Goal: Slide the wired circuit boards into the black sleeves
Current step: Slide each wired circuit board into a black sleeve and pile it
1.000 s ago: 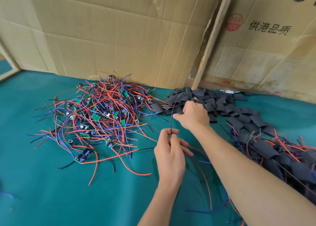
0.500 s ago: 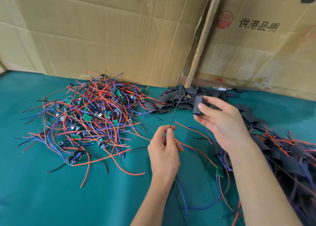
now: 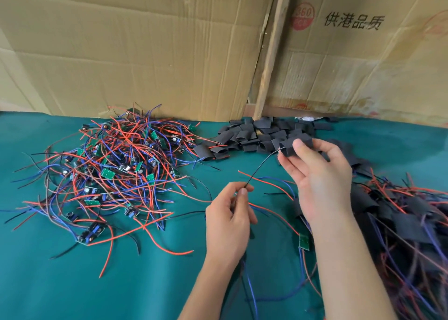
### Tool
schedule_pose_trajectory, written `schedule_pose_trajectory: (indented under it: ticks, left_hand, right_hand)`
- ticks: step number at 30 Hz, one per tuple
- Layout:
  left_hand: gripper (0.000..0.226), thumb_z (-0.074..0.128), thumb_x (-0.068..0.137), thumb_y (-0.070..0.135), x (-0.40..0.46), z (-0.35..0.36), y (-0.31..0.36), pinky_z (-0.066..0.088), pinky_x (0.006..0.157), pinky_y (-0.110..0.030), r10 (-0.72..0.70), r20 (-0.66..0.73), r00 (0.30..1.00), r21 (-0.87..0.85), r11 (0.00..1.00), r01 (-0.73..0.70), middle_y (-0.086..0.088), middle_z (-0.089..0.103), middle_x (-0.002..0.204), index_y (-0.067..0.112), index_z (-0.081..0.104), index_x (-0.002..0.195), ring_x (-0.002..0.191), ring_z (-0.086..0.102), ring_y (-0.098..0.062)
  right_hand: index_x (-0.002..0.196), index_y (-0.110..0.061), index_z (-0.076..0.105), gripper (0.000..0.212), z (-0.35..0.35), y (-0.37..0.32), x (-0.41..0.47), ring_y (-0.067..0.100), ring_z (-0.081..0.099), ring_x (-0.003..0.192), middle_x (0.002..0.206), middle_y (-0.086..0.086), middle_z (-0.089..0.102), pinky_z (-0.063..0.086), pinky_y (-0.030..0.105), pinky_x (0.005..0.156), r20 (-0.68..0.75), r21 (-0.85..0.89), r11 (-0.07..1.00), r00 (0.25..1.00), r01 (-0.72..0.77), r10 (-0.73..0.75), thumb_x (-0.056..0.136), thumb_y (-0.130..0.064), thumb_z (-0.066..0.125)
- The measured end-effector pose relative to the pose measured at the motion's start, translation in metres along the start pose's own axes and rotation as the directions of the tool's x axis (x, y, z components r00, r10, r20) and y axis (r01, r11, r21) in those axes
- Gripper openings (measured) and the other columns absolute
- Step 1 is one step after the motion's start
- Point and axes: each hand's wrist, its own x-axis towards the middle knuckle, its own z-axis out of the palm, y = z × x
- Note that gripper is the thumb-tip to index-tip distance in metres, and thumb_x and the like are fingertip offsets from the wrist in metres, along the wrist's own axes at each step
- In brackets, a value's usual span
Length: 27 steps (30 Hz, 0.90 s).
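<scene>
- Since a moment ago: black sleeve (image 3: 292, 147) brought down from the heap and turned toward the black wire (image 3: 260, 167), tip of the wire now at the sleeve's open mouth; half a second back, the two plainly apart.
- Held above the green worktop (image 3: 121, 283), right of centre, in front of the heap of empty sleeves (image 3: 264, 133).
- Right hand (image 3: 320, 181) raised, palm toward the camera, thumb and fingers (image 3: 300, 146) pinching the sleeve from both sides.
- Left hand (image 3: 230, 215) lower and nearer, thumb and forefinger pinching the lower end of the black wire, other fingers curled in; blue and red leads trailing from under the hand toward the near edge.
- Small green circuit board (image 3: 304, 242) lying flat on the worktop just beside the right forearm, wires running from it.
- Loose red and blue leads spread on the cloth between the two hands.
- Big tangle of wired circuit boards (image 3: 114, 169) on the left of the worktop: red, blue and black leads, green boards scattered through.
- Pile of sleeved boards (image 3: 400, 222) along the right edge, black sleeves with coloured leads sticking out.
- Behind everything, cardboard sheets (image 3: 145, 53) standing against the back, a wooden slat (image 3: 271, 53) leaning between them, printed characters and a red round stamp on the right sheet.
</scene>
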Motion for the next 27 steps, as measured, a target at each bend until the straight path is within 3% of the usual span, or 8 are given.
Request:
schedule_pose_trajectory:
  ticks: [4, 8, 11, 14, 18, 21, 25, 27]
  left_hand:
    - [0.026, 0.047, 0.106, 0.017, -0.001, 0.0, 0.001, 0.033, 0.041, -0.018, 0.0, -0.001, 1.0, 0.009, 1.0, 0.0, -0.002, 0.059, 0.05, 0.027, 0.066, 0.092, 0.035, 0.039, -0.01]
    - [0.026, 0.047, 0.105, 0.016, -0.001, 0.0, 0.002, 0.032, 0.042, -0.019, -0.005, 0.002, 1.0, 0.004, 1.0, 0.005, -0.003, 0.058, 0.05, 0.028, 0.067, 0.091, 0.036, 0.038, -0.012]
    - [0.027, 0.048, 0.105, 0.017, -0.001, 0.0, 0.002, 0.033, 0.041, -0.019, -0.004, 0.005, 1.0, -0.001, 1.0, 0.004, -0.004, 0.059, 0.051, 0.029, 0.067, 0.09, 0.036, 0.039, -0.013]
    - [0.027, 0.046, 0.106, 0.021, 0.0, -0.001, 0.003, 0.034, 0.043, -0.021, -0.007, 0.02, 1.0, -0.023, 1.0, 0.008, -0.004, 0.06, 0.056, 0.032, 0.066, 0.091, 0.037, 0.041, -0.018]
    - [0.018, 0.048, 0.098, 0.032, 0.0, -0.002, 0.004, 0.035, 0.053, -0.031, -0.024, 0.026, 0.999, -0.043, 0.999, 0.025, -0.002, 0.063, 0.062, 0.031, 0.056, 0.083, 0.046, 0.042, -0.019]
    - [0.01, 0.046, 0.085, 0.024, -0.001, -0.004, 0.005, 0.034, 0.053, -0.031, -0.079, 0.038, 0.996, -0.083, 0.993, 0.082, -0.003, 0.067, 0.068, 0.033, 0.048, 0.081, 0.048, 0.042, -0.02]
    - [0.037, 0.04, 0.071, 0.015, 0.0, -0.008, 0.004, 0.041, 0.056, -0.022, -0.115, 0.106, 0.988, -0.131, 0.983, 0.128, 0.001, 0.07, 0.083, 0.032, 0.045, 0.104, 0.058, 0.051, -0.015]
    - [0.045, 0.041, 0.07, 0.012, 0.0, -0.008, 0.003, 0.044, 0.062, -0.026, -0.116, 0.121, 0.986, -0.128, 0.983, 0.132, 0.002, 0.07, 0.091, 0.031, 0.045, 0.11, 0.069, 0.063, -0.015]
  right_hand:
    - [0.109, -0.006, 0.052, 0.027, -0.001, -0.005, 0.001, 0.034, 0.069, 0.085, 0.082, 0.009, 0.072, 0.061, 0.042, 0.083, 0.016, 0.071, 0.997, 0.999, 0.029, -0.031, 0.092, 0.002, 0.07]
    - [0.101, -0.009, 0.058, 0.03, -0.001, -0.007, -0.002, 0.031, 0.07, 0.083, 0.09, 0.013, 0.073, 0.061, 0.041, 0.079, 0.126, -0.124, 0.987, 0.988, 0.102, -0.086, 0.081, -0.001, 0.079]
    - [0.102, -0.013, 0.058, 0.034, 0.001, 0.0, -0.003, 0.022, 0.073, 0.078, 0.089, 0.004, 0.078, 0.063, 0.039, 0.074, 0.232, -0.336, 0.927, 0.968, 0.168, -0.092, 0.08, 0.001, 0.08]
    - [0.109, -0.016, 0.059, 0.04, 0.001, 0.01, -0.006, 0.021, 0.076, 0.076, 0.092, 0.004, 0.079, 0.063, 0.041, 0.076, 0.254, -0.49, 0.866, 0.967, 0.098, 0.034, 0.08, 0.002, 0.081]
    - [0.109, -0.011, 0.063, 0.035, 0.002, 0.022, -0.014, 0.025, 0.076, 0.08, 0.089, 0.009, 0.079, 0.062, 0.04, 0.077, 0.278, -0.51, 0.858, 0.93, -0.068, 0.239, 0.082, 0.005, 0.079]
    - [0.107, -0.009, 0.065, 0.029, 0.001, 0.023, -0.016, 0.022, 0.075, 0.079, 0.087, 0.011, 0.079, 0.061, 0.035, 0.075, 0.298, -0.556, 0.827, 0.91, -0.08, 0.288, 0.084, 0.004, 0.076]
    - [0.104, -0.009, 0.067, 0.027, -0.001, 0.022, -0.014, 0.022, 0.074, 0.074, 0.085, 0.011, 0.079, 0.061, 0.034, 0.072, 0.278, -0.574, 0.816, 0.923, -0.063, 0.267, 0.083, 0.006, 0.076]
    - [0.101, -0.009, 0.068, 0.027, -0.003, 0.023, -0.014, 0.02, 0.073, 0.073, 0.083, 0.01, 0.079, 0.06, 0.034, 0.07, 0.258, -0.574, 0.817, 0.935, -0.054, 0.243, 0.082, 0.007, 0.077]
